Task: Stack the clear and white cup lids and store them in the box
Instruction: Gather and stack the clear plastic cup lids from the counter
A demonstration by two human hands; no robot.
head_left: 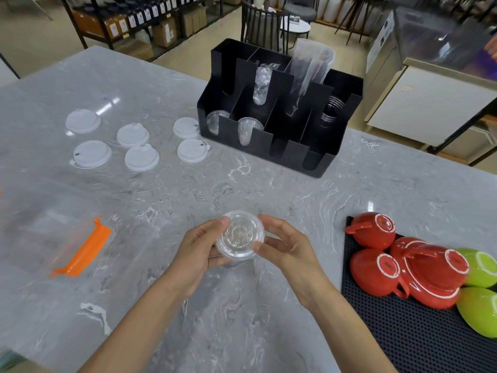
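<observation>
Both your hands meet low over the counter (pixel 242 184), close in front of you, with the clear lids (pixel 240 235) held between them. Judged a small stack rather than one lid: several rims show at the lower edge, count not readable.

Left hand (pixel 197 247): partly closed, thumb laid over the top rim, fingers under the stack. Right hand (pixel 286 244): looser, fingers curved, fingertips touching the stack's right edge. Stack lies roughly flat, top face tilted slightly toward you.

Key relation: the black box (pixel 279 141) stands straight ahead and slightly right, well apart from the stack, across bare counter. Your right hand is on the nearer side. Its slots open upward and toward you. Clear lids (pixel 332 111) already stand on edge in a right-hand compartment; clear cups (pixel 248 130) fill others. Judgement: the stack must turn from flat to on edge before it drops into a slot.

Six white lids (pixel 141 157) lie singly, not stacked, far left of centre, the two nearest the box just beside its left wall. Your left hand is nearer those. White half of the task not yet begun.

Outward: clear bag with orange strip (pixel 83 249) at left; red cups (pixel 403 262) and green bowls (pixel 481 267) on a black mat (pixel 376 332) at right.
</observation>
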